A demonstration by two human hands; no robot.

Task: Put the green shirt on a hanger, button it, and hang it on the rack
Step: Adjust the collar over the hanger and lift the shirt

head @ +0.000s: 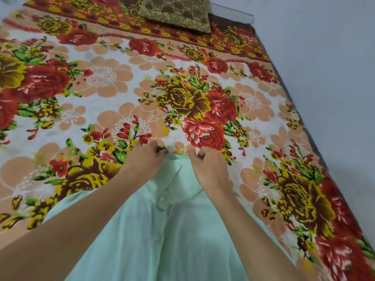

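l hand [145, 157] at 9 o'clock of the collar [176, 165], fingers curled, pinching its edge. i see the green shirt [172, 230] front-up on the floral bedspread [101, 88], at 6 o'clock in frame, collar twd 12. r hand [209, 167] at 3 o'clock, fingers pinching collar too.

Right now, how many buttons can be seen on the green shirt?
2. On the green shirt, one button sits just below the collar; the other button is lower down the front. More may be hidden near the collar or below the frame.
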